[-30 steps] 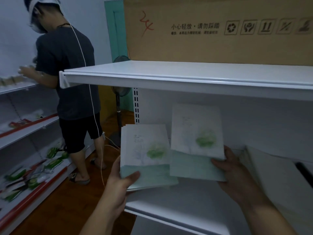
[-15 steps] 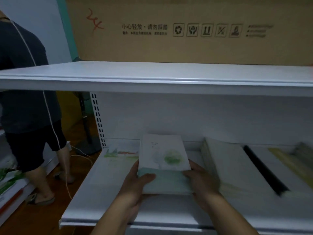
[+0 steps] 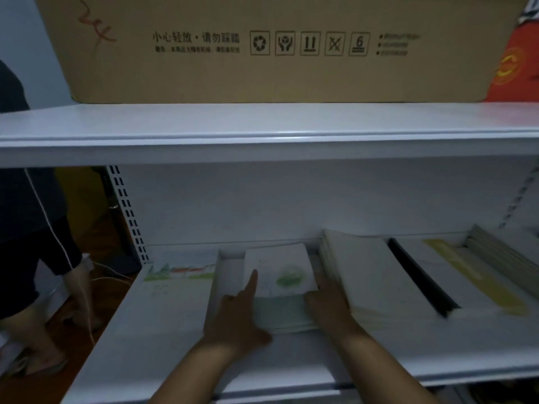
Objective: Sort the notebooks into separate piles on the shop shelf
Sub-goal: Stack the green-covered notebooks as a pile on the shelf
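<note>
A pile of notebooks with a green leaf on a white-and-teal cover (image 3: 287,284) lies flat on the lower white shelf (image 3: 291,363), a little left of centre. My left hand (image 3: 239,313) presses against the pile's left side, its index finger stretched out over the cover. My right hand (image 3: 326,304) holds the pile's right side, squeezed between it and a taller pile of white notebooks (image 3: 376,275). Left of the pile lies a notebook with a painted landscape strip (image 3: 178,287).
Further right lie a black-spined pile with a yellow-striped cover (image 3: 472,284) and another pile (image 3: 507,252). A big cardboard box (image 3: 262,53) and a red item (image 3: 516,62) sit on the upper shelf (image 3: 262,132). Another person (image 3: 29,228) stands at the left.
The two batches I held apart in the air were joined into one pile, which now rests on the shelf. My left index finger has come to lie over its cover.
</note>
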### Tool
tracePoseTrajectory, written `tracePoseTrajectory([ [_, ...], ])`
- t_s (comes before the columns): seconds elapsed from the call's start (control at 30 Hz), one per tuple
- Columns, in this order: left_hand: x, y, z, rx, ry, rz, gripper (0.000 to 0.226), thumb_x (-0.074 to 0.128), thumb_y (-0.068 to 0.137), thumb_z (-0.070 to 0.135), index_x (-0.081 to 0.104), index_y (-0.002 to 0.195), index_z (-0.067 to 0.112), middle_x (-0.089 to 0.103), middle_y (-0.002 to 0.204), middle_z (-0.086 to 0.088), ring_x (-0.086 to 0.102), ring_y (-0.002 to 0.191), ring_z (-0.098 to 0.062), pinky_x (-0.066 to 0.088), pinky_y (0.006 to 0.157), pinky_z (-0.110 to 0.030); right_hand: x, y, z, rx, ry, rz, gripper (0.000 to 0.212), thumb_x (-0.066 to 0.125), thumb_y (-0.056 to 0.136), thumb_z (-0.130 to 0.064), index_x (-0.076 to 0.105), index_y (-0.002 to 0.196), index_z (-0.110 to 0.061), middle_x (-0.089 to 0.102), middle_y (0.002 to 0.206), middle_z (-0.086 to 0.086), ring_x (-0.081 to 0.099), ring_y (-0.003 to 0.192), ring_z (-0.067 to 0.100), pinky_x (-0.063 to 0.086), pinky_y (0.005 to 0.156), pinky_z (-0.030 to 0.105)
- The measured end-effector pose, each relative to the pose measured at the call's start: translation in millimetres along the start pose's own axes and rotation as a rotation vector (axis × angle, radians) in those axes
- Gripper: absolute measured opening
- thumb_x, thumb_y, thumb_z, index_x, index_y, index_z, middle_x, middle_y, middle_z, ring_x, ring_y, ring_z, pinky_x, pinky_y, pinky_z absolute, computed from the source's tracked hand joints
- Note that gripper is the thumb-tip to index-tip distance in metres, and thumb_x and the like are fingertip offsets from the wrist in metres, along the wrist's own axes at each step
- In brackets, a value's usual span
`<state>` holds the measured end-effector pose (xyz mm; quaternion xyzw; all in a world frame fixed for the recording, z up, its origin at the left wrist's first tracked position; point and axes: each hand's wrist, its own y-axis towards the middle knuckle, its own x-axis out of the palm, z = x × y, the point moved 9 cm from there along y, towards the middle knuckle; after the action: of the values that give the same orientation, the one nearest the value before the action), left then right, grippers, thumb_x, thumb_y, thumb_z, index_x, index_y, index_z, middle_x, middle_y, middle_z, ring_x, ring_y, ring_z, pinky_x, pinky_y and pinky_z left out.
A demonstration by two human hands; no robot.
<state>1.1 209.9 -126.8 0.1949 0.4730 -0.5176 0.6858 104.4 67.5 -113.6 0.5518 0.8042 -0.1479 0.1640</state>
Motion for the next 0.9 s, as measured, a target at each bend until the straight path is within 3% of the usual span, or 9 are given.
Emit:
tracePoseTrajectory([
  [0.1, -4.6, 5.2, -4.5, 0.022, 0.062, 0.098, 0.12, 0.074, 0.069, 0.04, -0.017, 0.147, 0.04, 0.055, 0.125, -0.005, 0.049, 0.119, -0.025, 0.045, 0.09, -0.028, 8.6, 2.7, 5.6, -0.022, -0.058, -0.056, 0.045, 0.043, 0.078, 0.002, 0.059, 0.113, -0.021, 0.064, 0.104, -0.004, 0.059, 0.098, 0.013, 0.041, 0.078, 0.015],
  [0.2, -5.2, 6.0, -6.3, 0.046, 0.071, 0.111, 0.119, 0.074, 0.071, 0.042, -0.016, 0.148, 0.033, 0.053, 0.131, -0.002, 0.05, 0.119, -0.023, 0.044, 0.091, -0.027, 15.0, 4.4, 11.6, -0.023, -0.19, -0.056, 0.048, 0.043, 0.078, -0.007, 0.055, 0.123, -0.019, 0.064, 0.118, 0.0, 0.059, 0.112, 0.02, 0.047, 0.095, 0.026],
  [0.37, -3.7, 9.0, -5.6, 0.054, 0.073, 0.075, 0.12, 0.075, 0.072, 0.044, -0.017, 0.148, 0.032, 0.054, 0.131, -0.004, 0.05, 0.12, -0.024, 0.043, 0.092, -0.027, 7.3, -4.4, -4.5, -0.113, -0.646, 0.064, 0.055, 0.046, 0.093, -0.022, 0.029, 0.145, -0.017, 0.022, 0.154, 0.008, 0.023, 0.141, 0.026, 0.024, 0.112, 0.03],
  [0.43, -1.2, 7.1, -4.7, 0.073, 0.057, 0.051, 0.117, 0.075, 0.074, 0.043, -0.016, 0.148, 0.033, 0.043, 0.143, -0.005, 0.04, 0.13, -0.025, 0.039, 0.102, -0.029, 5.0, -9.6, -21.2, -0.247, -0.723, 0.18, 0.053, 0.059, 0.083, -0.018, 0.047, 0.135, -0.017, 0.036, 0.146, 0.014, 0.035, 0.133, 0.033, 0.035, 0.107, 0.037],
  [0.5, -4.9, -3.2, -3.1, 0.103, 0.051, 0.066, 0.11, 0.073, 0.077, 0.043, -0.01, 0.15, 0.035, 0.018, 0.158, -0.003, 0.019, 0.143, -0.022, 0.027, 0.112, -0.03, 14.0, -16.1, -40.4, -0.423, -0.556, 0.217, 0.044, 0.068, 0.072, -0.008, 0.063, 0.116, -0.011, 0.058, 0.124, 0.014, 0.054, 0.114, 0.036, 0.044, 0.095, 0.037],
  [0.6, -28.3, -24.4, -8.9, 0.153, 0.025, 0.172, 0.087, 0.064, 0.084, 0.049, 0.008, 0.15, 0.038, 0.004, 0.16, 0.01, 0.002, 0.147, -0.012, 0.015, 0.115, -0.025, 44.7, -25.6, -75.4, -0.497, -0.348, 0.084, 0.033, 0.056, 0.087, -0.015, 0.062, 0.119, -0.016, 0.067, 0.108, 0.002, 0.063, 0.1, 0.021, 0.042, 0.085, 0.022],
  [0.73, -74.1, -49.6, -52.6, 0.121, 0.047, 0.427, 0.066, 0.049, 0.09, 0.056, 0.026, 0.147, 0.033, 0.022, 0.155, 0.012, 0.012, 0.144, -0.006, 0.006, 0.109, -0.011, 110.2, -26.5, -109.8, -0.57, -0.569, -0.093, 0.043, 0.048, 0.092, -0.031, 0.045, 0.133, -0.017, 0.065, 0.114, 0.005, 0.06, 0.107, 0.025, 0.044, 0.087, 0.031],
  [0.83, -91.3, -61.4, -89.3, 0.038, 0.119, 0.477, 0.089, 0.021, 0.071, 0.075, 0.032, 0.146, 0.029, 0.027, 0.154, 0.009, 0.016, 0.144, -0.01, 0.002, 0.106, -0.012, 164.8, -28.6, -103.7, -0.466, -0.816, -0.325, 0.079, 0.041, 0.093, -0.052, 0.007, 0.15, -0.009, 0.053, 0.132, 0.012, 0.053, 0.118, 0.027, 0.043, 0.091, 0.033],
  [0.9, -91.9, -65.5, -109.6, -0.016, 0.143, 0.469, 0.1, 0.011, 0.061, 0.076, 0.031, 0.146, 0.029, 0.026, 0.155, 0.007, 0.014, 0.145, -0.012, 0.001, 0.107, -0.014, 183.9, -29.1, -97.1, -0.396, -0.85, -0.397, 0.096, 0.044, 0.088, -0.062, -0.007, 0.15, -0.009, 0.041, 0.142, 0.016, 0.048, 0.124, 0.028, 0.041, 0.095, 0.035],
])
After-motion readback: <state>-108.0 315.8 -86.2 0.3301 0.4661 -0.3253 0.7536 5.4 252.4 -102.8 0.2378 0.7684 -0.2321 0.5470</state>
